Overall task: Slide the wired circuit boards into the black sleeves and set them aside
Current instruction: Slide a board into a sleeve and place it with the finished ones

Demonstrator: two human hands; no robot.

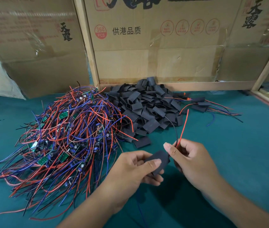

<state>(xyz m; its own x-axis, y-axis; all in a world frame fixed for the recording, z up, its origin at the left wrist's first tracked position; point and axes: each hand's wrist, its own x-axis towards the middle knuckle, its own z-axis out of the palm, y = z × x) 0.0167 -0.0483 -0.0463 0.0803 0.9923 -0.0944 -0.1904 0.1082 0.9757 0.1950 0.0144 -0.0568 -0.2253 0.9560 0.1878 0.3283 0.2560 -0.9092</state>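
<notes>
A: Nearest in: left hand (135,168) pinches a black sleeve (157,159), thumb on top, fingers curled under. Right hand (194,163) pinches the red and black leads (179,139) just where they leave the sleeve's right end.

B: Board inside?

A: Can't see it, so probably mostly in (judging by the leads exiting the mouth). A blue wire hangs below the hands.

B: How does it handle?

A: Light. The sleeve looks soft and flattens under the thumb, so hold it by the edges to keep the mouth open. The leads are limp; they'd pull but not push. I'd push on the board itself and go easy on the solder joints.

B: Stock?

A: Beyond the hands on the green table (229,153): a tangled heap of wired boards (68,137) to the left, a pile of empty sleeves (147,106) at centre against the cardboard boxes (155,46). Expect snagging when drawing one board from that heap.

B: Finished ones?

A: A few sleeved units (199,104) far right, just beside the sleeve pile, wires trailing right.
</notes>
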